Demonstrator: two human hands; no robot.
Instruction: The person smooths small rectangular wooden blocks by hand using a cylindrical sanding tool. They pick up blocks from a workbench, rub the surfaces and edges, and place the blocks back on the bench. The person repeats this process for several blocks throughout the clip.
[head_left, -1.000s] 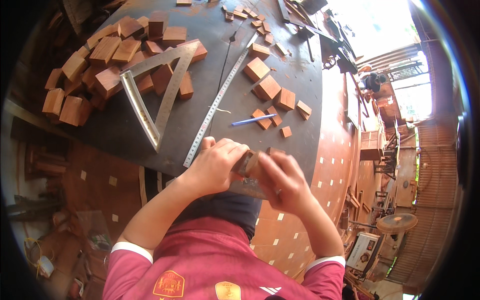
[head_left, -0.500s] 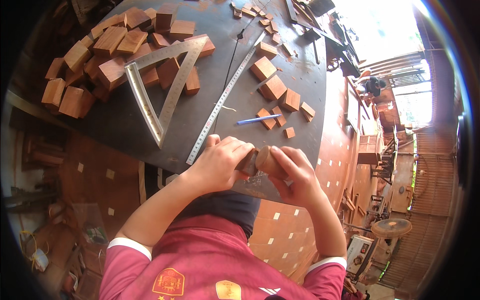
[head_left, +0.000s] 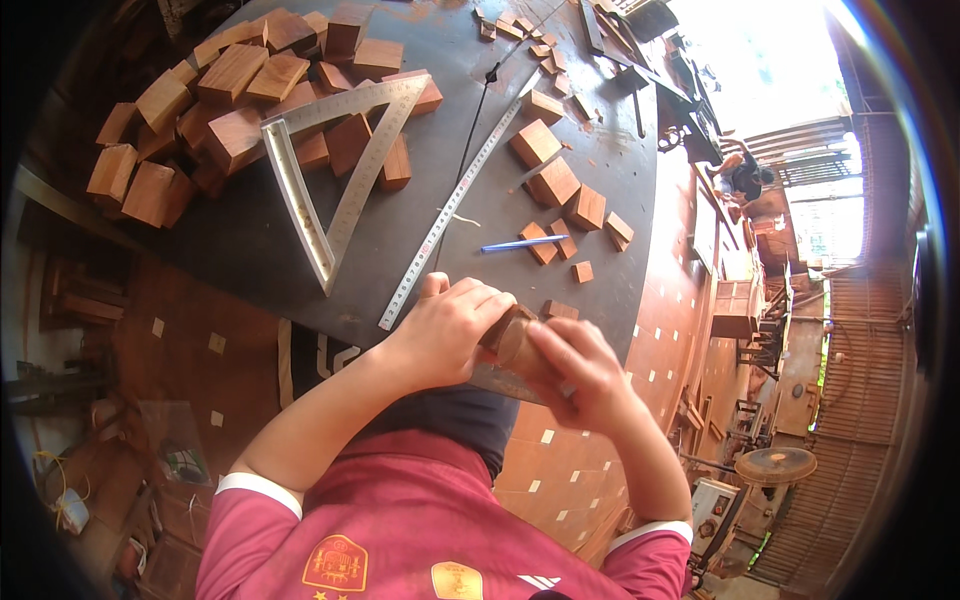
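Observation:
Near the front edge of the dark table, my left hand (head_left: 445,330) is closed round a dark brown wooden block (head_left: 499,325). My right hand (head_left: 582,372) grips a rounded wooden piece (head_left: 515,346) with a flat, lighter end face, pressed up against the block or right beside it. Fingers cover much of both pieces. A small wooden block (head_left: 560,310) lies just beyond my right fingers. Further off, a blue pen (head_left: 522,243) rests partly across a small wooden block.
A metal triangle square (head_left: 302,205) leans over a heap of wooden blocks (head_left: 232,73) at the left. A white measuring strip (head_left: 433,240) runs along the table (head_left: 445,120). More loose blocks (head_left: 553,183) lie at the right. Another person (head_left: 745,178) is in the far background.
My right hand has shifted slightly down, its fingers blurred, and the rounded piece has tilted. The small block beyond my fingers has come into sight. My left hand keeps its grip.

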